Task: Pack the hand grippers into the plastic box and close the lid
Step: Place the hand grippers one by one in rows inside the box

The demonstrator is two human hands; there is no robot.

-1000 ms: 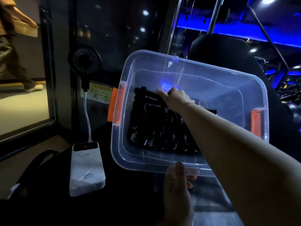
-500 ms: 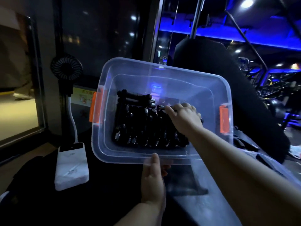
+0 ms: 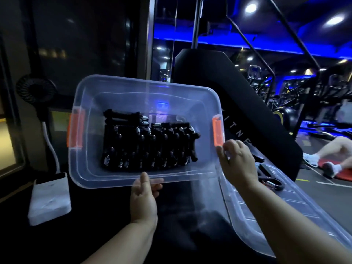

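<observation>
A clear plastic box (image 3: 118,86) with orange latches (image 3: 217,134) is tilted up toward me. Several black hand grippers (image 3: 148,143) with metal springs lie packed in a row on its bottom. My left hand (image 3: 144,197) grips the box's near rim, thumb on top. My right hand (image 3: 236,161) holds the box's right rim just below the orange latch. The clear lid (image 3: 276,216) lies flat at the lower right. Loose black hand grippers (image 3: 270,180) rest on the lid's far end.
A white power bank (image 3: 49,199) lies on the dark surface at left, with a small black fan (image 3: 36,90) on a white stalk above it. A black padded gym bench (image 3: 238,103) rises behind the box. A person's legs (image 3: 329,157) lie on the floor at right.
My right hand has come out of the box and now holds its right rim by the latch. The box sits more level and centred in view.
</observation>
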